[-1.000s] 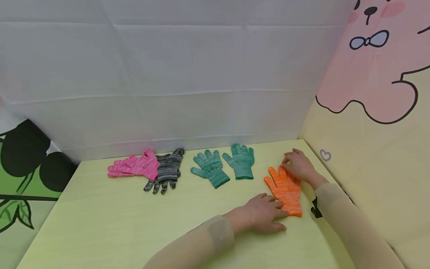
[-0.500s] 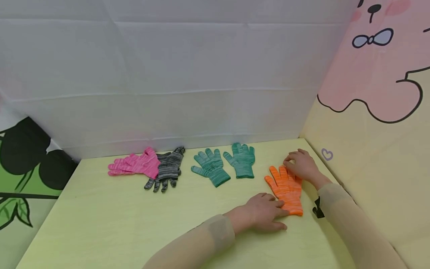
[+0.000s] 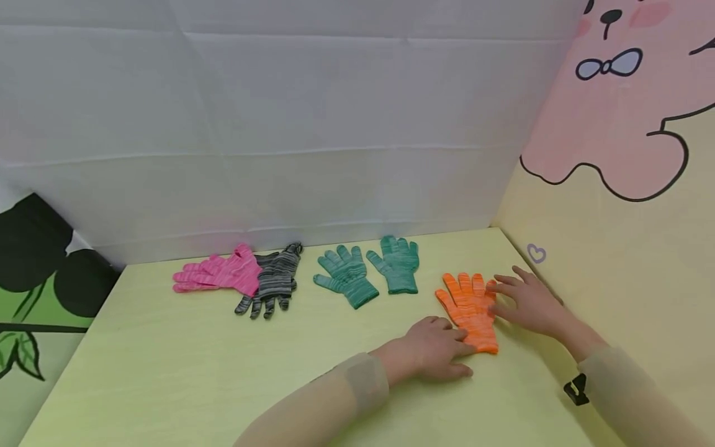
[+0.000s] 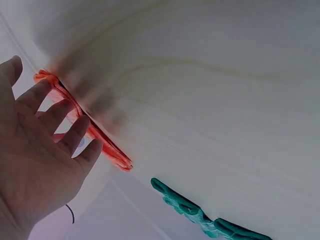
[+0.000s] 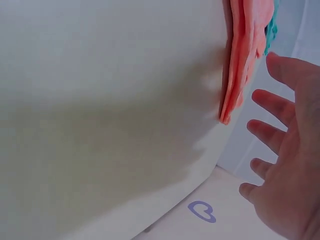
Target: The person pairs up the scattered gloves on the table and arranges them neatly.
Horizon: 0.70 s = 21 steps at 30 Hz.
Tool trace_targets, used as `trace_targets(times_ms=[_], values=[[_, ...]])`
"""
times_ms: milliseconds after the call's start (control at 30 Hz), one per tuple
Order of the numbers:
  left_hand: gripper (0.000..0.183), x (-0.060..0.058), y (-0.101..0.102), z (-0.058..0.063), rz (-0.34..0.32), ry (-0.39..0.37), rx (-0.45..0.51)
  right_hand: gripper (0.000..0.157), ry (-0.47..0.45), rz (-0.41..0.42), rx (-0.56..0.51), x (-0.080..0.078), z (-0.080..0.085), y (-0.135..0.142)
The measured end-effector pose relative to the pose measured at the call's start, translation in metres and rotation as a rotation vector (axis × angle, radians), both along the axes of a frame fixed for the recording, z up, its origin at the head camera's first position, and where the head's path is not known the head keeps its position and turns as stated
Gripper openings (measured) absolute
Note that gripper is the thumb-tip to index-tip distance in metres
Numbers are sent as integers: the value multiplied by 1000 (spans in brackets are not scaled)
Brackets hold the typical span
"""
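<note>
An orange knitted glove (image 3: 472,310) lies flat on the table, fingers pointing to the back wall. My left hand (image 3: 432,349) rests at its cuff on the left side, fingers loosely extended; the left wrist view shows those fingertips by the orange fabric (image 4: 107,147). On the glove's right side is my right hand (image 3: 530,303), fingers spread, the tips close to the glove's edge. In the right wrist view the right hand (image 5: 287,145) holds nothing and appears apart from the glove. Two green gloves, one at left (image 3: 347,276) and one at right (image 3: 398,264), lie side by side to the left.
Farther left, pink gloves (image 3: 218,271) partly overlap black-and-grey striped gloves (image 3: 276,273). A white cloth wall (image 3: 279,124) stands along the table's back edge. A wall with a pink cartoon (image 3: 609,118) runs close along the right side. The table (image 3: 223,372) is pale yellow.
My right hand has left the orange glove's fingertips and moved right and toward me, its fingers spreading. The left hand and the glove stay nearly in place; the head view has shifted slightly.
</note>
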<state>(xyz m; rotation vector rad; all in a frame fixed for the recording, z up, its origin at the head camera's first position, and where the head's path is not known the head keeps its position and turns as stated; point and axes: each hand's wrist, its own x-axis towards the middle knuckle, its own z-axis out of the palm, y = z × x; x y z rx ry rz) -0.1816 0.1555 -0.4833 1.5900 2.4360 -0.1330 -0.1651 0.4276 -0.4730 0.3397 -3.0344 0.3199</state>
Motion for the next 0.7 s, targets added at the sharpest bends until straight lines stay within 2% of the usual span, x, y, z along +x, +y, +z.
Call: trace_targets(times_ms=[167,300,467,700], values=[[57,0,-1,1,15,-12,5,64,-52,15,-36,31,-4,-10],[58,0,-1,1,21,-9,3,65,-39,31,-58,46,-10,-17],[57,-1,-2,1,13,5,6,61,-10,26,-56,55,-17,-25],[58,0,-3,0,11,-30,17,62,-22,-11,-80,58,-23,-28]])
